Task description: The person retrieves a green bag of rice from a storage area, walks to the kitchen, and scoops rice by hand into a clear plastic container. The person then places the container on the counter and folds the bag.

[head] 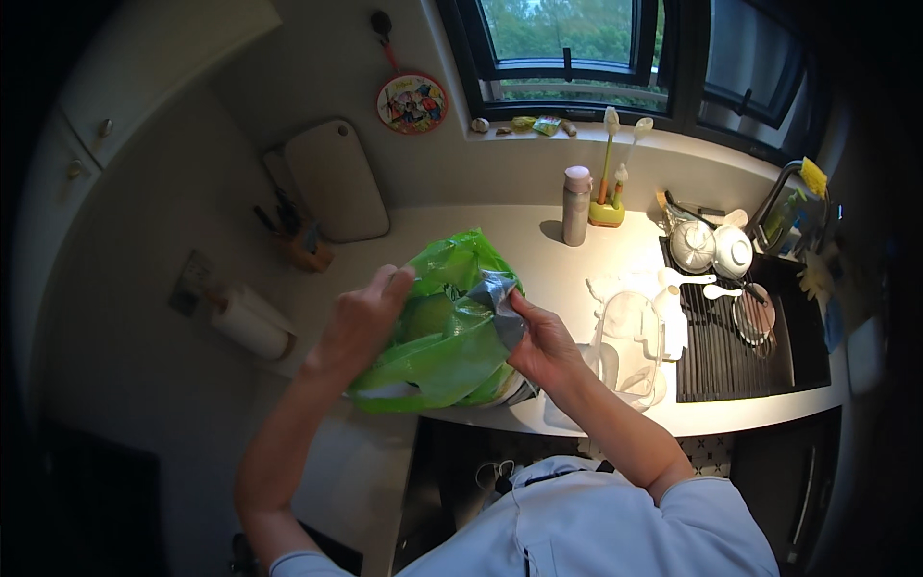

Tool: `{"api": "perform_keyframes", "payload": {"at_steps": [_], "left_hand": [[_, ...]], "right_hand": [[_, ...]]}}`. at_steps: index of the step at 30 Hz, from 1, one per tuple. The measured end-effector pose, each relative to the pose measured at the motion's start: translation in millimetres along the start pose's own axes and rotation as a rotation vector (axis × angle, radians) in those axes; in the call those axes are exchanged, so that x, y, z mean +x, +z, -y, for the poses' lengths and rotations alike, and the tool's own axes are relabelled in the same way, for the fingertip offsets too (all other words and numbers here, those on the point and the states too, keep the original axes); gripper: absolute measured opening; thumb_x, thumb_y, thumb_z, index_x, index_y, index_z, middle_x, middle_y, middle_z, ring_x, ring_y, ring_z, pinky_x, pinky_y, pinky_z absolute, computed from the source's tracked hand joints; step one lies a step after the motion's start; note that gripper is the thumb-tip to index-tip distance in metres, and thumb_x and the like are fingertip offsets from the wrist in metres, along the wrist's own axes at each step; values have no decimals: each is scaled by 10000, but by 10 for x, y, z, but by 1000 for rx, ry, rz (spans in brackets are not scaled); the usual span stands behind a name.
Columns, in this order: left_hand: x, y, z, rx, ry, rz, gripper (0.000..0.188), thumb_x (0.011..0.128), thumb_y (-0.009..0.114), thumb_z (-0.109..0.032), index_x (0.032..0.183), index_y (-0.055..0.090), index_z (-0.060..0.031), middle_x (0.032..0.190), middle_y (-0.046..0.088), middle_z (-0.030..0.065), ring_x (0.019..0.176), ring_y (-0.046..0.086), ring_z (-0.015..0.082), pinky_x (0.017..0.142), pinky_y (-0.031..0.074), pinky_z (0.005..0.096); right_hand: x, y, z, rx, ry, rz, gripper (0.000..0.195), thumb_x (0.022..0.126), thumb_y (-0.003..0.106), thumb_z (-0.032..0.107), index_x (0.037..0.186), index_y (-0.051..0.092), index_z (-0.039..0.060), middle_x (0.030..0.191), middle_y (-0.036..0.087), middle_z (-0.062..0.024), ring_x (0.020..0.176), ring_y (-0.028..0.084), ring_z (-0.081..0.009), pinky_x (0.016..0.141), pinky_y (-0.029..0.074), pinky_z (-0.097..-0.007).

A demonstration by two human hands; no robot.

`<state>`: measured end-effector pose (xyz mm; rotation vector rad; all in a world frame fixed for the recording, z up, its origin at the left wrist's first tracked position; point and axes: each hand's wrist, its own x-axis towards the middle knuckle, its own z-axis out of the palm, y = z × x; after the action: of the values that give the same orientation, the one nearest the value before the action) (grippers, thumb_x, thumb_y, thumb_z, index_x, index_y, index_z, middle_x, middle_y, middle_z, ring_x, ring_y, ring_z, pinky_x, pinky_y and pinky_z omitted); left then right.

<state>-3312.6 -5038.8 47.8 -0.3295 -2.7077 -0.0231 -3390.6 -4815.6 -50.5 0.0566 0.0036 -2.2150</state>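
A bulging green plastic bag point(447, 360) is right in front of me at the counter's near edge. My left hand point(360, 317) grips its left side, thumb uppermost and slightly blurred. On the other side, my right hand point(544, 339) pinches a grey, silvery flap point(497, 299) at the bag's upper right between thumb and fingers. Something rounded and greenish shows through the plastic, but I cannot tell what it is. Below the right hand, part of a pale item with dark stripes peeks out from under the bag.
Clear plastic containers point(631, 332) stand right of the bag. Beyond them, white bowls point(694, 247) and spoons sit on a black roll-up rack point(703, 353) over the sink. A pink bottle point(576, 205) is behind. Leftward are a knife block point(308, 252), cutting board point(337, 184) and paper towel roll point(252, 321).
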Motion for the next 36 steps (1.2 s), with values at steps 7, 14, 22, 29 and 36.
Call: {"api": "perform_keyframes", "payload": {"at_steps": [7, 14, 22, 29, 36], "left_hand": [[95, -67, 347, -309, -78, -197, 119, 879, 591, -32, 986, 624, 8, 914, 669, 162, 767, 679, 307, 675, 524, 372], [47, -110, 345, -282, -215, -218, 159, 864, 605, 3, 1022, 622, -8, 963, 658, 113, 899, 630, 200, 803, 486, 317], [228, -327, -380, -66, 162, 444, 447, 831, 673, -353, 1106, 633, -3, 1117, 617, 179, 1079, 558, 330, 964, 420, 420], [315, -137, -275, -121, 65, 769, 629, 786, 583, -640, 914, 702, -36, 885, 677, 176, 888, 648, 331, 821, 491, 413], [125, -54, -418, -218, -87, 567, 543, 742, 686, -586, 839, 683, -51, 787, 666, 159, 773, 661, 332, 733, 509, 421]], "right_hand": [[113, -119, 157, 44, 79, 43, 203, 947, 431, 30, 1086, 539, -71, 1033, 646, -185, 918, 677, -263, 856, 582, -400], [99, 32, 371, -390, 282, -167, 174, 900, 437, 131, 917, 547, -3, 861, 617, -111, 761, 648, -179, 720, 586, -333], [32, 860, 402, -2302, -1266, 25, 317, 762, 598, 80, 1045, 491, -16, 928, 538, -158, 960, 543, -285, 787, 462, -419], [458, 911, -201, -3176, -625, 213, 342, 704, 722, 178, 919, 561, -34, 759, 623, -124, 729, 661, -295, 605, 520, -339], [690, 910, 297, -3010, -486, 700, 266, 714, 660, 63, 931, 552, -48, 742, 633, -172, 734, 667, -334, 612, 521, -396]]}}
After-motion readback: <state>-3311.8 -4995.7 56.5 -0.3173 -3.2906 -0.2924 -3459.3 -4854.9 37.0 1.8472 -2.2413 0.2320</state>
